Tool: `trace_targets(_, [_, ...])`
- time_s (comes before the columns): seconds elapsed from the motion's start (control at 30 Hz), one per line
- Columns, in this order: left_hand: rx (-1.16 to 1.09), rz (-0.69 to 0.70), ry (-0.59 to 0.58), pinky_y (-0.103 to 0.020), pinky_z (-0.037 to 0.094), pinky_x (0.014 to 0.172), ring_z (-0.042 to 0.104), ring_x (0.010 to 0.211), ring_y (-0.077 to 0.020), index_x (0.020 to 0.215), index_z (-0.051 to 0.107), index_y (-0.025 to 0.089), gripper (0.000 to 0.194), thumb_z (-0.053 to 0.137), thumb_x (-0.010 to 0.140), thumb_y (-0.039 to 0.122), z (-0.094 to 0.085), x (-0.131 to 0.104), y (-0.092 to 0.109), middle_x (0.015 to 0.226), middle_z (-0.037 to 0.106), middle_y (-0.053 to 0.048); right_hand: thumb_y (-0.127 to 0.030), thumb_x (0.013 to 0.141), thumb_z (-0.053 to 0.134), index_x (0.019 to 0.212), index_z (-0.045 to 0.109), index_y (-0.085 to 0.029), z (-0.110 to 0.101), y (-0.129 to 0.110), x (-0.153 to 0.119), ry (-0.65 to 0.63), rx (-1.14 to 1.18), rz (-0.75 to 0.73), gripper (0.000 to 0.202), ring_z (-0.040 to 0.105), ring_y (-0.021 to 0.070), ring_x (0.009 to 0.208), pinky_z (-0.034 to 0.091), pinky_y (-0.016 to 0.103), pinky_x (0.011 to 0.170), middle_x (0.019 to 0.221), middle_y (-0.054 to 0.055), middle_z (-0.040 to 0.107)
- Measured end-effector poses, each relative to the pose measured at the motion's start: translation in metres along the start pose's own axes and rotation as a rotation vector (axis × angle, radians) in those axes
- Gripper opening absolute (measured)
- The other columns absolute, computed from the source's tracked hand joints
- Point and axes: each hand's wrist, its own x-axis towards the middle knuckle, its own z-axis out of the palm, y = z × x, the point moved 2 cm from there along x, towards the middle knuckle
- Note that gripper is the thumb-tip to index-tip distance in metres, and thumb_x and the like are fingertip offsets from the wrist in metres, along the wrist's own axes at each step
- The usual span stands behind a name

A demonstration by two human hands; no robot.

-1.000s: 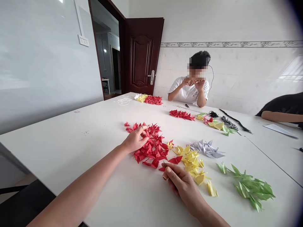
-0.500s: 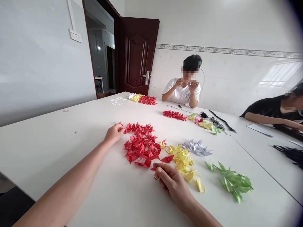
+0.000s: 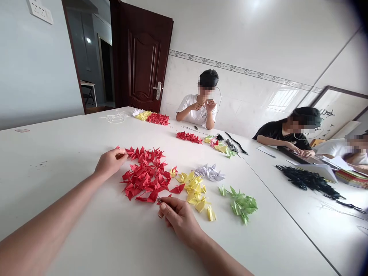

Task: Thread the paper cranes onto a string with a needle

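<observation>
My left hand (image 3: 111,164) is pinched at the left end of a row of red folded-paper cranes (image 3: 146,154), its fingertips closed on a red paper crane (image 3: 118,148) that they mostly cover. Just below that row lies a larger heap of red cranes (image 3: 143,178). My right hand (image 3: 180,219) rests near the heap's lower right, thumb and fingers closed on a thin dark pointed tool (image 3: 159,199), whose tip alone shows. Close to this hand are a single red crane (image 3: 177,189) and yellow cranes (image 3: 193,188).
White cranes (image 3: 209,172) and green cranes (image 3: 243,205) lie farther right. Across the white table (image 3: 94,245), a person in white (image 3: 191,105) sits behind more cranes (image 3: 158,119). Two people sit at the right, near black cords (image 3: 307,182) and paper stacks (image 3: 349,176).
My view has turned to the right, bringing a further person and the black cords into sight. Both hands keep nearly the same places beside the red cranes.
</observation>
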Motion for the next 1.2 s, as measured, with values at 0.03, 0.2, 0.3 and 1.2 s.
trace_targets(0.03, [-0.018, 0.022, 0.006, -0.028, 0.046, 0.080, 0.063, 0.089, -0.0209, 0.088, 0.064, 0.021, 0.026, 0.051, 0.072, 0.038, 0.000, -0.002, 0.005, 0.102, 0.068, -0.004, -0.052, 0.080, 0.053, 0.093, 0.062, -0.014, 0.000, 0.000, 0.000, -0.003, -0.008, -0.007, 0.041, 0.041, 0.0063, 0.051, 0.036, 0.019, 0.046, 0.068, 0.000, 0.054])
trace_targets(0.2, [-0.086, 0.275, -0.085, -0.029, 0.048, 0.075, 0.063, 0.082, -0.0201, 0.086, 0.064, 0.021, 0.027, 0.049, 0.075, 0.041, 0.004, -0.024, 0.041, 0.094, 0.069, -0.003, -0.050, 0.080, 0.054, 0.090, 0.063, -0.013, 0.001, -0.001, 0.000, -0.018, -0.030, -0.019, 0.039, 0.044, 0.0074, 0.054, 0.039, 0.019, 0.049, 0.068, 0.001, 0.054])
trace_targets(0.3, [-0.131, 0.401, -0.159, -0.028, 0.049, 0.078, 0.063, 0.085, -0.0200, 0.085, 0.063, 0.021, 0.028, 0.048, 0.078, 0.043, 0.010, -0.039, 0.057, 0.092, 0.069, -0.003, -0.049, 0.081, 0.054, 0.086, 0.063, -0.013, 0.002, -0.002, 0.000, -0.020, -0.027, -0.034, 0.038, 0.044, 0.0073, 0.054, 0.039, 0.019, 0.048, 0.067, 0.001, 0.054])
trace_targets(1.2, [-0.202, 0.522, -0.312, -0.018, 0.045, 0.057, 0.056, 0.061, -0.0108, 0.075, 0.054, 0.021, 0.011, 0.048, 0.079, 0.029, 0.010, -0.063, 0.078, 0.069, 0.063, 0.003, -0.052, 0.079, 0.055, 0.089, 0.064, -0.015, 0.001, -0.001, 0.000, -0.031, -0.010, -0.019, 0.039, 0.042, 0.0075, 0.052, 0.038, 0.019, 0.049, 0.067, 0.000, 0.053])
